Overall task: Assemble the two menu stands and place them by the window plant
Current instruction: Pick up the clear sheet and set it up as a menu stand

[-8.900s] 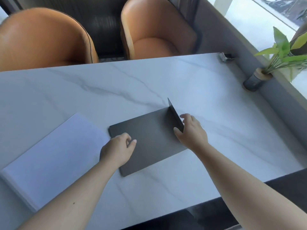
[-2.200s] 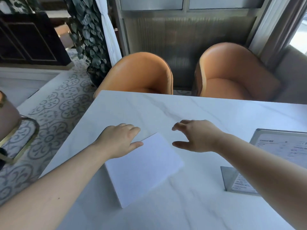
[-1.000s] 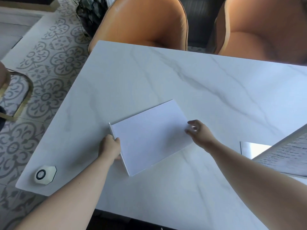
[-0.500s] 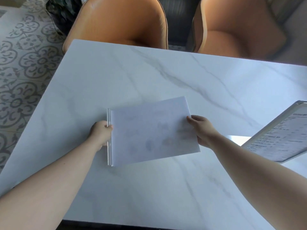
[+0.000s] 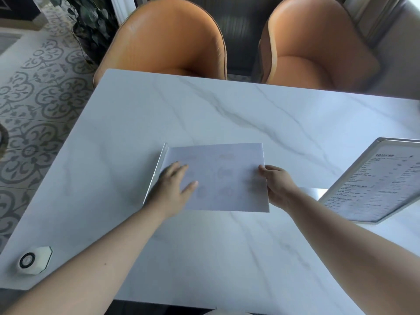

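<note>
A white menu sheet [image 5: 227,178] lies over a clear stand whose bent edge [image 5: 156,171] shows along its left side, near the middle of the marble table [image 5: 204,114]. My left hand [image 5: 172,189] rests flat on the sheet's left part, fingers spread. My right hand [image 5: 277,185] pinches the sheet's right edge. An assembled menu stand [image 5: 377,180] with a printed menu and a silver frame leans upright at the right edge of view. The window plant is out of view.
Two orange armchairs [image 5: 172,42] [image 5: 318,46] stand behind the table's far edge. A small white call button [image 5: 31,261] sits at the table's near left corner. A dark leafy plant [image 5: 91,21] stands on the patterned floor to the left.
The sheet has shifted right and turned square to me. My left hand left the stand's left edge and now lies flat on top; my right hand still holds the right edge.
</note>
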